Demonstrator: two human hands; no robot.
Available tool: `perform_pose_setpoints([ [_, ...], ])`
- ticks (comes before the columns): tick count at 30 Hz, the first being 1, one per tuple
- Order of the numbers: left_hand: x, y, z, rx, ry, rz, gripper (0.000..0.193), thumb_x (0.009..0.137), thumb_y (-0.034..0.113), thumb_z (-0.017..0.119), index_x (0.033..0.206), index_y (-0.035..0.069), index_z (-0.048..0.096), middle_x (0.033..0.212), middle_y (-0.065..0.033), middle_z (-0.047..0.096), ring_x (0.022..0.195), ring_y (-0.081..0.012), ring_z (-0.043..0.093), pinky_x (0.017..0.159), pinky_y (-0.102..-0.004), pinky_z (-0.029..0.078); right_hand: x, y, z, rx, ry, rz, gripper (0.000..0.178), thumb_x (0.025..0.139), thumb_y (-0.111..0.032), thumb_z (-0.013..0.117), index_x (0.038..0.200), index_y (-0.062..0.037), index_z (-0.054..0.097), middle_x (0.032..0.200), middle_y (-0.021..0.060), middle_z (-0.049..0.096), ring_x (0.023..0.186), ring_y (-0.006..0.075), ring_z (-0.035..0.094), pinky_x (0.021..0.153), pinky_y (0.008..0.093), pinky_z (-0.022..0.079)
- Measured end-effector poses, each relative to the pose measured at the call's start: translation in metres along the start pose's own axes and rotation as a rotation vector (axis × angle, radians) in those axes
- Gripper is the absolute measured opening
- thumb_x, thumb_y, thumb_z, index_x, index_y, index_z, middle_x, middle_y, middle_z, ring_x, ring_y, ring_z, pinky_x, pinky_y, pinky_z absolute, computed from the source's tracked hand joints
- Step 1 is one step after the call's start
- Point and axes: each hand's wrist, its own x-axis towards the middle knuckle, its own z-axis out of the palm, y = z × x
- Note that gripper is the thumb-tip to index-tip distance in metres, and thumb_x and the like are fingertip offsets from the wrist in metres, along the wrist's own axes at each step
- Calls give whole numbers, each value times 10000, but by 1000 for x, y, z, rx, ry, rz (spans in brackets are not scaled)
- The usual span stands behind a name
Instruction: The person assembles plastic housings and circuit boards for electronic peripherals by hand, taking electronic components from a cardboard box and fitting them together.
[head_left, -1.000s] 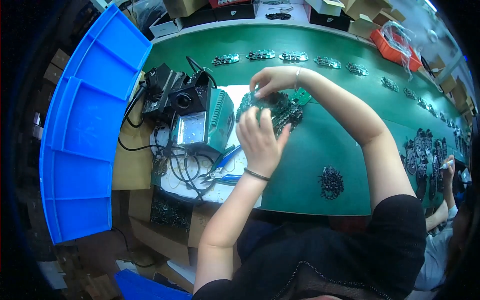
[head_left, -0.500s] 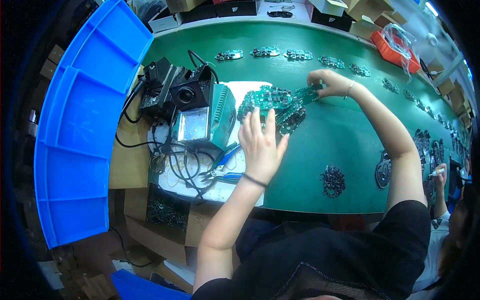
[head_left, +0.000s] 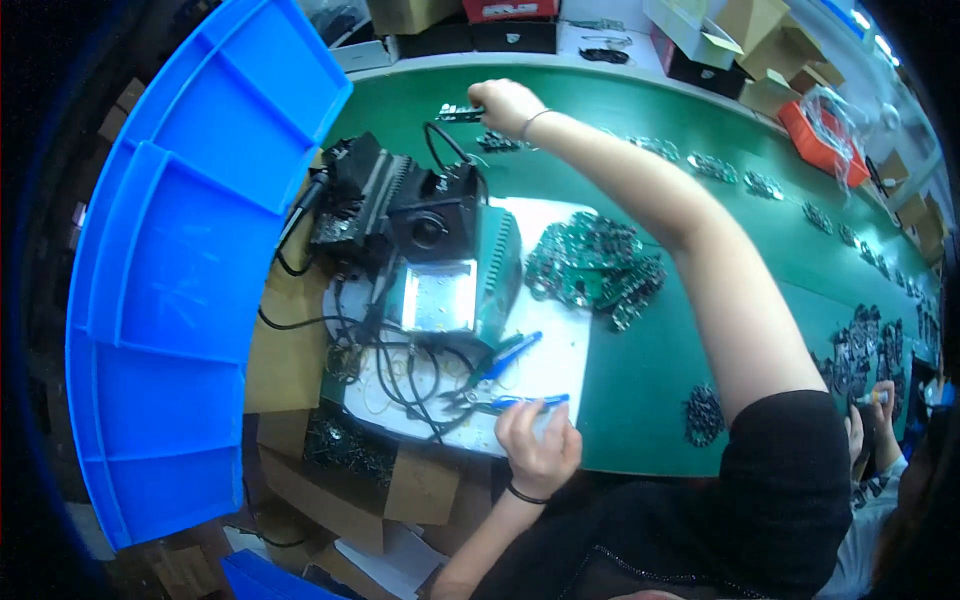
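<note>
My right hand is stretched to the far edge of the green bench, closed on a green circuit board. Just below it, a similar board lies on the bench. A heaped pile of circuit boards rests partly on a white sheet. My left hand is low at the bench's near edge with fingers curled; whether anything is inside them is hidden. Right above those fingers lie blue-handled cutters. A second blue handle is close by.
A green soldering station with black stands and tangled cables is left of the boards. Blue bins line the left side. More boards run along the far edge. A small dark heap of parts sits near a co-worker's hand.
My right hand has gone from the pile to the far left with a board. My left hand has come off the pile, back toward me, and curled. The view has shifted slightly.
</note>
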Motion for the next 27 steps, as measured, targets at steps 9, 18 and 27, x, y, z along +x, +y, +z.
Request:
perform_pose_setpoints([
  [9,-8,0,1,-23,-14,13,210,669,107,622,873,67,657,1045,-146,521,1046,-324,439,857,-413,381,37,-20,80,-205,-43,-168,176,793,-95,546,950,-83,624,979,112,633,959,272,606,796,371,522],
  [18,1,-6,2,-41,6,46,210,660,102,635,864,62,659,1044,-144,525,1029,-320,449,859,-402,382,-16,122,-28,-205,-608,170,691,561,-279,854,1156,-87,561,1148,128,586,1070,316,552,921,402,450],
  [27,-3,-4,0,-42,-22,31,212,651,65,642,862,51,655,1049,-159,511,1028,-333,447,875,-414,389,-76,111,-28,-305,-420,291,819,633,-683,663,1200,-109,527,1233,160,499,1180,336,446,930,473,419],
])
